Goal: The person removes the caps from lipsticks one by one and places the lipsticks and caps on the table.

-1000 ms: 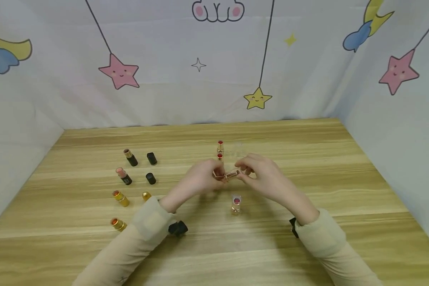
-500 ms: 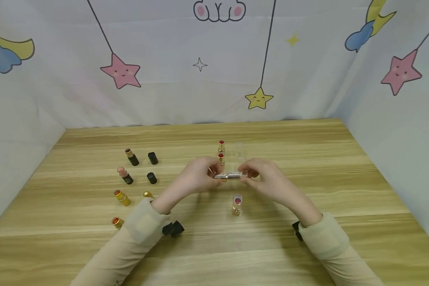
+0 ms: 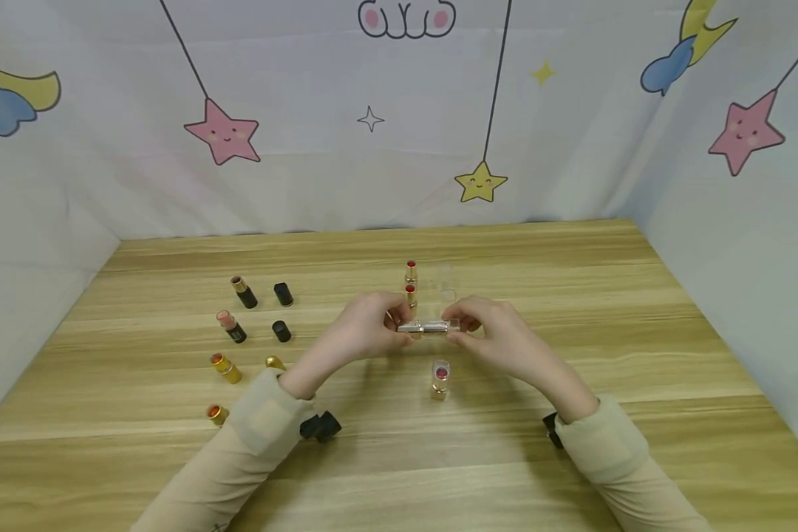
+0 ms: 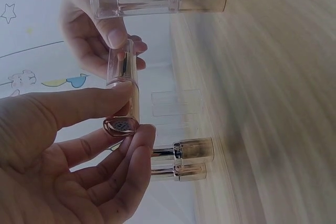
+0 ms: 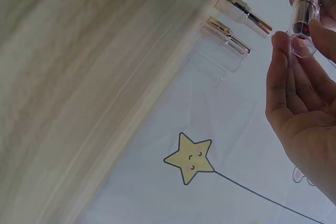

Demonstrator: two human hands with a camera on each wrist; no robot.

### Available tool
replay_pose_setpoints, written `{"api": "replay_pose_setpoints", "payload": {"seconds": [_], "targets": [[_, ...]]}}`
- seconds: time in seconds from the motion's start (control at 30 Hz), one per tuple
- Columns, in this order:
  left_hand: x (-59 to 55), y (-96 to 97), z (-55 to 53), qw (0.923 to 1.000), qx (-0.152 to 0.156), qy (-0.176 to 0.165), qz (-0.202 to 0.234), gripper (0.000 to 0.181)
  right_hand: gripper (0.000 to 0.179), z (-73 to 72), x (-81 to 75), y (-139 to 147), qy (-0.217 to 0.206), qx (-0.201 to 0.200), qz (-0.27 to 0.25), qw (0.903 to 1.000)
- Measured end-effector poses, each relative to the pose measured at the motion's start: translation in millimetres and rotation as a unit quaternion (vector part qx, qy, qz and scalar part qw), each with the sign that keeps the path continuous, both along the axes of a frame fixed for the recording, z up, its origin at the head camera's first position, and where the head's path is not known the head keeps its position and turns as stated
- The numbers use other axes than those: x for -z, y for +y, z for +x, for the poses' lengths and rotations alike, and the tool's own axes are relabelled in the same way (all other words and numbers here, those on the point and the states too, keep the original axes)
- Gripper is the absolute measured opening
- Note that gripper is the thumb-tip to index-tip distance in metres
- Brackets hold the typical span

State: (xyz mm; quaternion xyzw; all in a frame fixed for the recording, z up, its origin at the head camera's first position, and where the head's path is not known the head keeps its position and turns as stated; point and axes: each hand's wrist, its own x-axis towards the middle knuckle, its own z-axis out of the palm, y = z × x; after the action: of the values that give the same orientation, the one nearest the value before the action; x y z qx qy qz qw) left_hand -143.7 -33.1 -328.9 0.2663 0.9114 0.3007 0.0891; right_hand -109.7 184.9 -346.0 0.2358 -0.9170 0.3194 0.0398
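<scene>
A lipstick (image 3: 432,327) with a shiny metallic tube lies level between my two hands above the table. My left hand (image 3: 372,329) pinches its base between thumb and fingers. With thumb and fingertips, my right hand (image 3: 495,329) holds the clear cap (image 5: 303,48) that surrounds the lipstick's other end. The left wrist view shows the underside of the base (image 4: 122,125) facing the camera. Nearer me stands another lipstick (image 3: 440,383) inside a clear cap. Two upright uncapped lipsticks, a rear one (image 3: 411,270) and a front one (image 3: 410,292), show red tips just behind my hands.
Faint clear caps (image 3: 445,279) stand behind my right hand. At left are a dark lipstick (image 3: 244,293), a pink lipstick (image 3: 231,326), gold lipsticks (image 3: 226,368), black caps (image 3: 281,331) and a gold cap (image 3: 275,362) partly behind my left sleeve. A patterned curtain (image 3: 319,177) borders the table.
A second ago the held lipstick and cap were tilted; they now lie level in one line, turned toward horizontal. Over the last half second the hands have hardly moved.
</scene>
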Motion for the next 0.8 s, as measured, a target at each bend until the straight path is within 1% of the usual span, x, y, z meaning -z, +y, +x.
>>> {"api": "replay_pose_setpoints", "payload": {"seconds": [0.5,0.73,0.8], "targets": [[2.3,-0.8,-0.2,1.0,-0.004,-0.003,0.008,0.019,0.021,-0.1,1.9,1.7,0.01,0.003,-0.017,0.9998],[4.4,-1.3,-0.8,0.9998,0.006,0.002,0.021,0.02,0.02,0.1,3.4,3.2,0.015,0.006,-0.023,0.9996],[4.7,-1.2,-1.0,0.9997,0.004,-0.001,0.024,0.02,0.019,0.0,3.9,3.8,0.018,0.006,-0.027,0.9994]]}}
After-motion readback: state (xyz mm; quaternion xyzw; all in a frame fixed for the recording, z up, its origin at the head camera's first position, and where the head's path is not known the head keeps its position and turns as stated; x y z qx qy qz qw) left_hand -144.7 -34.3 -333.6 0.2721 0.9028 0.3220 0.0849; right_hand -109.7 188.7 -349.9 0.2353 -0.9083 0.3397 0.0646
